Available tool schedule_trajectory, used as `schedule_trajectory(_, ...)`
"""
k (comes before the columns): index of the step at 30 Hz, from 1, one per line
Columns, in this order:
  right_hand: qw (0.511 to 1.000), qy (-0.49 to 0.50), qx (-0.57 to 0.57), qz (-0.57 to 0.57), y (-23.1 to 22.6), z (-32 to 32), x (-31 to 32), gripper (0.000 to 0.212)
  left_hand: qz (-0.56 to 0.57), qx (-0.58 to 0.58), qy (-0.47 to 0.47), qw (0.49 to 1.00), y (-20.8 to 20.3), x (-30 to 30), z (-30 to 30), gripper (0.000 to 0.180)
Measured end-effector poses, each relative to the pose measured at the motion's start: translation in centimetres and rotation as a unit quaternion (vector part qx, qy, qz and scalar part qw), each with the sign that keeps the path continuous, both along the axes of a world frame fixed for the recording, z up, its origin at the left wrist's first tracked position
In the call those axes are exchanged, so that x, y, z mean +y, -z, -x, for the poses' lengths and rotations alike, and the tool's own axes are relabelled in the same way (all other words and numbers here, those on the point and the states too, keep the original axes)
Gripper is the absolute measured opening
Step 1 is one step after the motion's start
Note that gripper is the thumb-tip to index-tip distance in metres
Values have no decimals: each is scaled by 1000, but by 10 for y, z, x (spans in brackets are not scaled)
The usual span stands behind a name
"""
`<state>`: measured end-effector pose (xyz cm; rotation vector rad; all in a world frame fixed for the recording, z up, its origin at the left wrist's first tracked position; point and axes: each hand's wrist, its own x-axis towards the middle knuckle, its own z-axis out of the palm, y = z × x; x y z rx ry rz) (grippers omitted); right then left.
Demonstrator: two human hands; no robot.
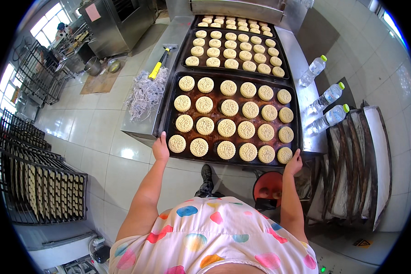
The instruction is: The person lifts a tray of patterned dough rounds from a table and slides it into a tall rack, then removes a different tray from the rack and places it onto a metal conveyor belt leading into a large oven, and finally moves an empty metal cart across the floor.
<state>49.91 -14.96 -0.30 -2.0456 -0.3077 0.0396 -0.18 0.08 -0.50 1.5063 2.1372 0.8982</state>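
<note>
A dark baking tray [216,97] lies level at the end of a metal conveyor table, its near edge sticking out toward me. Rows of round, pale mooncakes [226,128] with stamped tops and scalloped sides cover it. My left hand [160,148] grips the tray at its near left corner. On the near right corner, my right hand [294,163] is closed over the rim. Right behind it sits a second tray [203,55] of the same mooncakes. Farther back, a third tray [196,22] is partly under a metal housing [237,8].
A yellow-handled scraper [158,66] and tangled grey-white threads [146,93] lie on the left ledge. Several water bottles [326,97] stand along the right ledge, beside stacked trays [351,160]. Below is a red basin [268,187]. Loaded racks [55,192] stand left; another person [61,31] is far back.
</note>
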Motion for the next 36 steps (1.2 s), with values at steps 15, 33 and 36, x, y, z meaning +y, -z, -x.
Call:
schedule_trajectory(15,1000,1,-9,13,-4,1,1,60,-2,-18,1,1000,-2,-1,-1,64)
schedule_trajectory(33,999,-9,16,33,11,-14,2,66,-17,-89,-35,995,8,2,1,68)
schedule_trajectory(36,987,-43,154,-14,7,-19,-7,61,-51,-284,-68,955,7,-6,-3,69)
